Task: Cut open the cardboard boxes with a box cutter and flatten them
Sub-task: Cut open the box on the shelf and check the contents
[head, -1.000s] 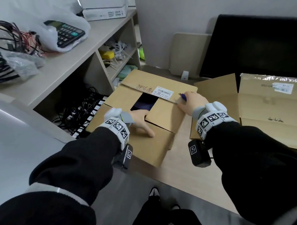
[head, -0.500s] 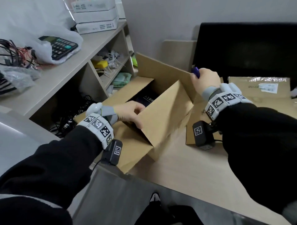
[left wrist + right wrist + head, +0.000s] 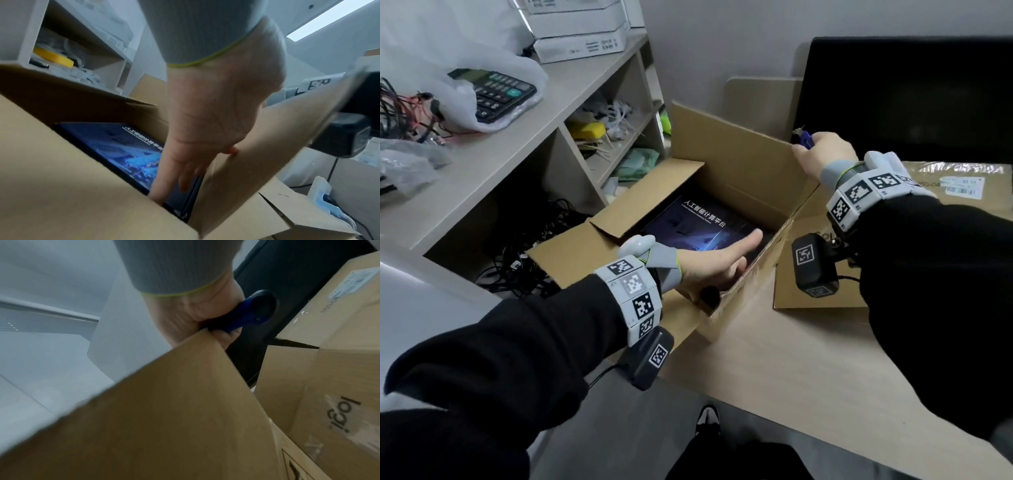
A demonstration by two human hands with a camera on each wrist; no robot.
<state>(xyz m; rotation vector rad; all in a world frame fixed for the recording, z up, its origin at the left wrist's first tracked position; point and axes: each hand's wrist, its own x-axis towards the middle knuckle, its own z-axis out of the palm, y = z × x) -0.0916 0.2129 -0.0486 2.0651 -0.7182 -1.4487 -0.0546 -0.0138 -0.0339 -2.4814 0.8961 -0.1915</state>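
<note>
- Cardboard box (image 3: 739, 164): on the table (image 3: 791, 377), flaps raised, dark booklet (image 3: 688, 222) inside.
- Left hand (image 3: 709, 263): inside the box, fingers straight, touching the booklet.
- Right hand (image 3: 822, 154): grips the blue box cutter (image 3: 804, 137) and the box's far flap corner.

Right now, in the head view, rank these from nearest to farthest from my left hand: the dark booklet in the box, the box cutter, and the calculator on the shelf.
1. Dark booklet: inside the open box, under the left hand.
2. Box cutter: far right, gripped by the right hand.
3. Calculator: on the shelf top, far left.
</note>
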